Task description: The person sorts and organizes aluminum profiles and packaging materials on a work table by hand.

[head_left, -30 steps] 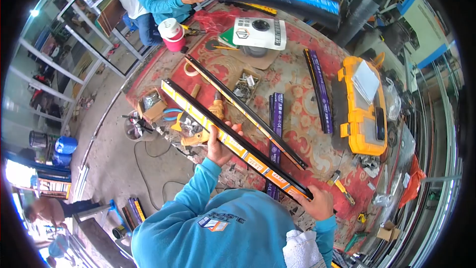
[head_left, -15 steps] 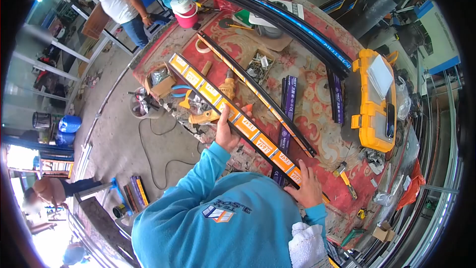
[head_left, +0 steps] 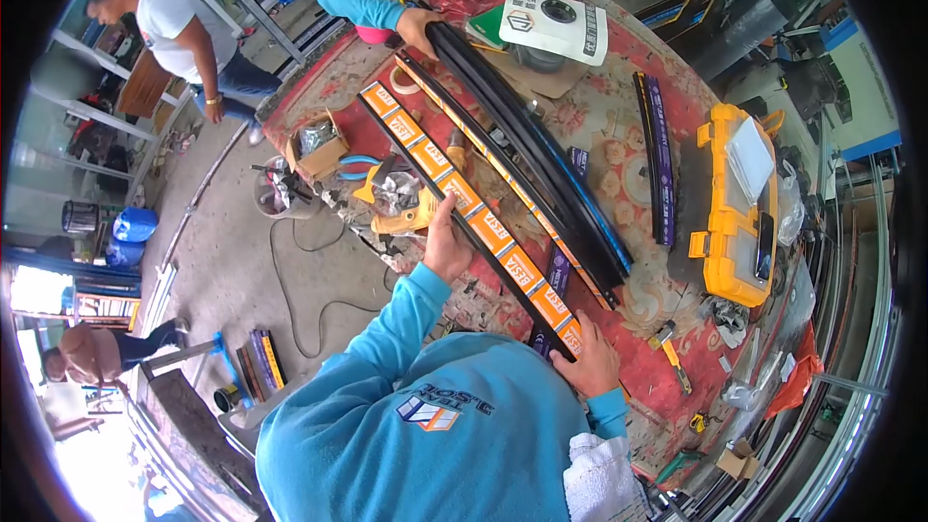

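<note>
A long black bar with orange and white BESTA tape (head_left: pixel 467 197) lies slantwise across my front. My left hand (head_left: pixel 449 244) is closed around its middle, with the thumb on the taped face. Near the bar's lower end, my right hand (head_left: pixel 593 360) grips its edge. Just beyond, a second black and orange strip (head_left: pixel 454 114) rests beside a bundle of black profiles (head_left: pixel 527 150) with a blue edge. A co-worker's hand (head_left: pixel 418 29) holds the far end of that bundle. Under my bar is a yellow power tool (head_left: pixel 411 216), partly hidden.
On the red patterned table stand a yellow case (head_left: pixel 735 208), purple-labelled strips (head_left: pixel 661 159) and a small cardboard box (head_left: pixel 319 143). A yellow-handled hammer (head_left: pixel 674 358) lies right. A bucket (head_left: pixel 280 188) and cable (head_left: pixel 314 319) are on the floor. A person in white (head_left: pixel 184 29) stands at left.
The co-worker's bundle has come down from the table's far right to beside the second strip. My hands keep hold of the taped bar, which has shifted slightly. The person in white has moved left.
</note>
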Action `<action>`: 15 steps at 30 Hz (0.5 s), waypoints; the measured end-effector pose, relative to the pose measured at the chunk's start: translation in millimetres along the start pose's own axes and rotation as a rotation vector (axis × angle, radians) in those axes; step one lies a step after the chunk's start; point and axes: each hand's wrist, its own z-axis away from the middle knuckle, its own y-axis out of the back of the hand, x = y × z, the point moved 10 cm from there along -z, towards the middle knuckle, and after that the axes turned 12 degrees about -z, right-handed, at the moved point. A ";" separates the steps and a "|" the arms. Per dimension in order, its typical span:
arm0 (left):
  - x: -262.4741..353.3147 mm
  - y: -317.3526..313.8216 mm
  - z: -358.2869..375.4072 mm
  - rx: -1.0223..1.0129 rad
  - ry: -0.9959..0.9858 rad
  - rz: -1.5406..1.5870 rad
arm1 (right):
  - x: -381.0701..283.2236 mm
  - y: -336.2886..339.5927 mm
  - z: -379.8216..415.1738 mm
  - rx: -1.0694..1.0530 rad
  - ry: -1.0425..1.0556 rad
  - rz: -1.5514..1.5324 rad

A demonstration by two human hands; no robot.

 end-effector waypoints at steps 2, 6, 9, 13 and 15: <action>0.9 -0.8 -2.4 0.007 -0.003 -0.018 | 0.0 0.2 -2.2 0.003 -0.012 -0.017; 0.1 -7.3 -6.2 -0.136 -0.026 0.019 | 5.8 4.8 -2.8 0.039 -0.038 -0.084; -3.1 -25.7 -2.6 -0.291 0.009 0.176 | 14.6 5.1 0.6 0.083 -0.005 -0.127; -20.6 -14.4 -17.0 -0.177 0.038 0.156 | 18.8 6.3 2.5 0.098 -0.013 -0.165; -24.7 -18.0 -19.4 -0.196 0.046 0.139 | 20.5 5.7 2.2 0.098 -0.027 -0.146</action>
